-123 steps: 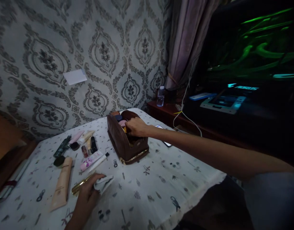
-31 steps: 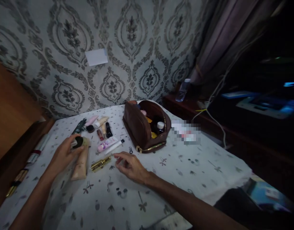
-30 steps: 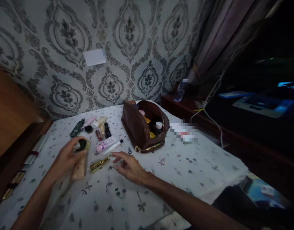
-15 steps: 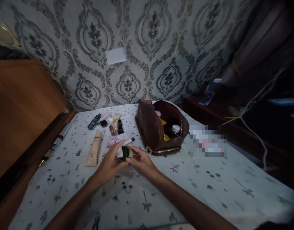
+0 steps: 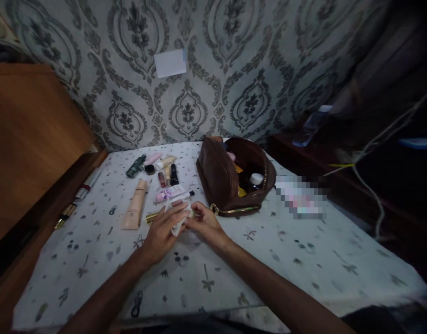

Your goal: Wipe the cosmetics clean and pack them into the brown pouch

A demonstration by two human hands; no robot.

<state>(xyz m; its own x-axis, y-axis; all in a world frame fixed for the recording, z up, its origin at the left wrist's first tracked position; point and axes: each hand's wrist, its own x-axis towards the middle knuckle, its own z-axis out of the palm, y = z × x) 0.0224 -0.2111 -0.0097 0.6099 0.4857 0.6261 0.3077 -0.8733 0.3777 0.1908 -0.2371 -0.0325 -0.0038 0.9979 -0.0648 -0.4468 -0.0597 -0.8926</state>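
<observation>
My left hand (image 5: 164,229) is closed round a white tissue (image 5: 177,226), which wraps a small jar mostly hidden by my fingers. From the other side my right hand (image 5: 208,226) pinches the jar's pale end. Just left of my left hand lies a gold tube (image 5: 151,217). A beige tube (image 5: 134,206) rests farther left. Behind my hands are a pink and white tube (image 5: 170,193), a black tube (image 5: 174,175), a red bottle (image 5: 161,179) and a green bottle (image 5: 136,166).
An open brown bag (image 5: 218,178) stands behind and right of my hands, holding a white-capped bottle (image 5: 256,180). A blurred-out item (image 5: 302,197) lies right of it. Wooden furniture (image 5: 32,134) borders the left. A clear bottle (image 5: 311,125) stands at the back right.
My left hand has moved over the dark green jar, with the tissue now covering it. The gold tube beside it shows more. The whole view has shifted slightly.
</observation>
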